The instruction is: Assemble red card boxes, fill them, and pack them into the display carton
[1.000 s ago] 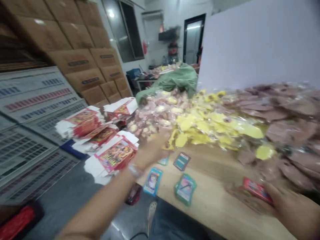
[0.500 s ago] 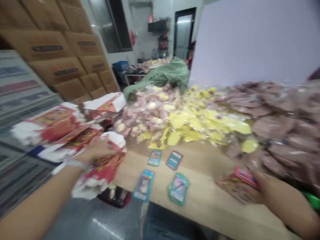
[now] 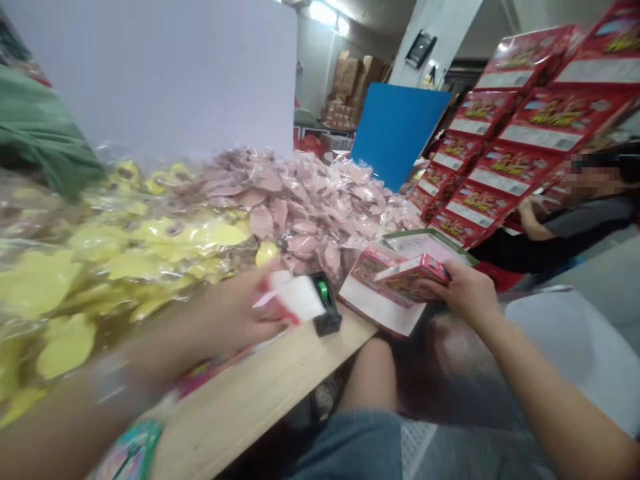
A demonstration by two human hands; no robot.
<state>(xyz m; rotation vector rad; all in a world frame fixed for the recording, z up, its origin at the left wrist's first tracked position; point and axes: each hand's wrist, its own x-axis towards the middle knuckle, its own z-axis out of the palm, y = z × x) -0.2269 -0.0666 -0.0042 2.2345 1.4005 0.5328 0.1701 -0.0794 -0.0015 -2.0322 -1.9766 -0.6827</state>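
My left hand, blurred by motion, is closed on a white and red paper carton beside a black tape dispenser with a green roll. My right hand grips the end of a small red printed box, fingers wrapped round it. Under that box is a larger red display box with a white front panel, at the table's right end. A stack of green-edged cards lies on the wooden table at lower left.
Heaps of bagged yellow pieces and bagged pink pieces cover the table's far side. At right stand stacked red cartons, with another person beside them. A blue board rises behind.
The view has swung right. My left hand has left the carton pile and now holds a white and red carton. My right hand has carried the small red box over the display box.
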